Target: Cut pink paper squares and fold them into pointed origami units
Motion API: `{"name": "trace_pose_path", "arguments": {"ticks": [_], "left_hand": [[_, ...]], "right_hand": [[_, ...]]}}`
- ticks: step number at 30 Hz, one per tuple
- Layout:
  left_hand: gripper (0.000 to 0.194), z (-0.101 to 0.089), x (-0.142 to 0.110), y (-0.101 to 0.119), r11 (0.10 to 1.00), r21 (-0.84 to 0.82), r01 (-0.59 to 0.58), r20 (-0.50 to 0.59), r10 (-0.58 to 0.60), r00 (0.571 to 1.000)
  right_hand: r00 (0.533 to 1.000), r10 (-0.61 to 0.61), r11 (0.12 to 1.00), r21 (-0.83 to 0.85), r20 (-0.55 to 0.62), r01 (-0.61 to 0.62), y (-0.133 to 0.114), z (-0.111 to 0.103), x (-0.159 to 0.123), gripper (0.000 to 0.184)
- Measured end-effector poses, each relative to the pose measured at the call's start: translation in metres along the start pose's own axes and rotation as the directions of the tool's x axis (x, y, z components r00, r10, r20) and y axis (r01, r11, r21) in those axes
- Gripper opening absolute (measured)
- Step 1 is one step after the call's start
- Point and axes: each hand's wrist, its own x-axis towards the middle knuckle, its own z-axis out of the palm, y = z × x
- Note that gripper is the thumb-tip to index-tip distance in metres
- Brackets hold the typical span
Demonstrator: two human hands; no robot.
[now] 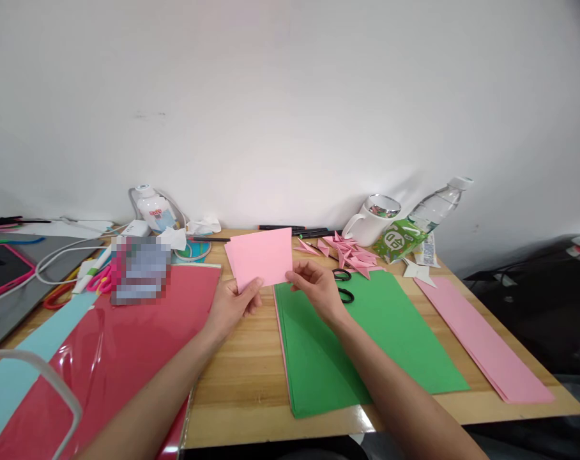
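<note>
Above the table's middle I hold a small stack of square pink paper sheets [266, 255], slightly fanned at its left edge. My left hand [235, 301] pinches the lower left part, its thumb lying across the front. At the lower right corner, the thumb and index finger of my right hand [316, 286] close on the same sheets. Beneath my right forearm lies a stack of green paper [395, 338]. Black scissor handles [346, 295] show just right of my right hand, with the blades hidden. Behind them is a heap of folded pink paper pieces [354, 252].
Red paper in a clear sleeve [141, 358] covers the left side. Long pink strips [486, 338] lie at the right. Along the wall stand a white mug [373, 223], a leaning water bottle [443, 203], a green packet [399, 240] and a white bottle [156, 209]. Cables cross the left.
</note>
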Motion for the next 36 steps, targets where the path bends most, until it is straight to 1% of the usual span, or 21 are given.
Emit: {"name": "trace_pose_path", "arguments": {"ticks": [2, 4, 6, 7, 8, 9, 10, 11, 12, 13, 14, 17, 21, 22, 23, 25, 27, 29, 30, 32, 36], "left_hand": [[0.042, 0.0, 0.001, -0.001, 0.999, 0.044, -0.017, 0.009, 0.017, 1.0], [0.044, 0.0, 0.001, -0.001, 0.995, 0.082, -0.048, -0.002, 0.049, 0.999], [0.045, 0.0, 0.001, 0.0, 0.994, 0.088, -0.066, -0.015, 0.068, 0.998], [0.044, 0.0, 0.001, 0.001, 0.995, 0.07, -0.068, -0.017, 0.069, 0.997], [0.043, 0.0, 0.0, 0.002, 0.997, 0.041, -0.063, -0.013, 0.064, 0.998], [0.041, 0.0, 0.0, 0.003, 0.998, 0.005, -0.056, -0.012, 0.056, 0.998], [0.04, 0.0, 0.0, 0.003, 0.999, -0.03, -0.044, -0.01, 0.044, 0.999], [0.04, 0.0, 0.0, 0.004, 0.997, -0.063, -0.035, -0.011, 0.034, 0.999], [0.039, 0.0, 0.0, 0.005, 0.995, -0.094, -0.027, -0.011, 0.026, 1.0], [0.039, 0.001, -0.001, 0.005, 0.992, -0.122, -0.021, -0.011, 0.02, 1.0], [0.039, 0.001, -0.001, 0.006, 0.989, -0.149, -0.016, -0.012, 0.015, 1.0], [0.039, 0.003, -0.002, 0.008, 0.974, -0.227, -0.003, -0.019, -0.001, 1.0], [0.038, 0.002, -0.003, 0.009, 0.964, -0.265, -0.025, -0.001, 0.025, 1.0], [0.036, 0.002, -0.003, 0.008, 0.968, -0.247, -0.043, 0.007, 0.046, 0.999], [0.035, 0.001, -0.003, 0.008, 0.974, -0.218, -0.063, 0.012, 0.067, 0.998], [0.032, -0.001, -0.002, 0.005, 0.982, -0.16, -0.105, 0.013, 0.108, 0.994], [0.03, -0.001, 0.0, 0.003, 0.982, -0.124, -0.141, 0.016, 0.144, 0.989], [0.029, -0.002, 0.001, 0.001, 0.978, -0.109, -0.178, 0.033, 0.183, 0.983], [0.028, -0.002, 0.001, 0.0, 0.975, -0.099, -0.197, 0.045, 0.202, 0.978], [0.026, -0.002, 0.001, 0.0, 0.968, -0.077, -0.239, 0.061, 0.244, 0.968], [0.023, -0.002, -0.003, 0.003, 0.933, 0.047, -0.356, 0.081, 0.351, 0.933]], "right_hand": [[1.0, -0.009, 1.0, -0.024, 0.003, 0.009, 0.006, -0.002, -0.002, 0.033], [0.999, -0.025, 0.995, -0.097, 0.027, 0.027, 0.01, -0.006, -0.003, 0.029], [0.997, -0.073, 0.962, -0.263, 0.018, 0.075, 0.01, -0.012, 0.0, 0.026], [0.993, -0.116, 0.914, -0.392, -0.001, 0.106, 0.009, -0.017, 0.002, 0.025], [0.985, -0.174, 0.828, -0.544, -0.017, 0.137, 0.007, -0.022, 0.006, 0.024], [0.971, -0.238, 0.677, -0.719, -0.013, 0.156, 0.005, -0.028, 0.01, 0.022], [0.963, -0.271, 0.49, -0.859, 0.011, 0.147, 0.003, -0.033, 0.015, 0.021], [0.963, -0.264, 0.315, -0.939, 0.051, 0.136, 0.002, -0.038, 0.021, 0.026], [0.969, -0.231, 0.174, -0.976, 0.087, 0.129, 0.001, -0.043, 0.026, 0.032], [0.976, -0.177, 0.07, -0.988, 0.122, 0.137, 0.001, -0.047, 0.032, 0.036], [0.981, -0.129, 0.004, -0.99, 0.143, 0.144, 0.001, -0.05, 0.037, 0.039], [0.981, -0.112, -0.023, -0.988, 0.156, 0.154, 0.002, -0.058, 0.046, 0.041], [0.976, -0.196, -0.013, -0.996, 0.09, 0.09, -0.005, -0.07, 0.038, 0.041], [0.973, -0.219, 0.003, -0.997, 0.075, 0.077, -0.007, -0.073, 0.032, 0.039], [0.971, -0.224, 0.052, -0.993, 0.089, 0.103, -0.008, -0.076, 0.025, 0.035], [0.971, -0.119, 0.137, -0.965, 0.209, 0.224, -0.007, -0.079, 0.01, 0.024], [0.966, -0.045, 0.165, -0.952, 0.254, 0.258, -0.003, -0.077, -0.001, 0.02], [0.971, -0.081, 0.181, -0.955, 0.224, 0.236, 0.005, -0.07, -0.007, 0.019], [0.972, -0.119, 0.202, -0.954, 0.202, 0.223, 0.009, -0.065, -0.007, 0.02], [0.972, -0.143, 0.214, -0.953, 0.189, 0.217, 0.015, -0.056, -0.003, 0.024], [0.963, -0.171, 0.256, -0.934, 0.209, 0.248, 0.013, -0.044, 0.001, 0.028]]}}
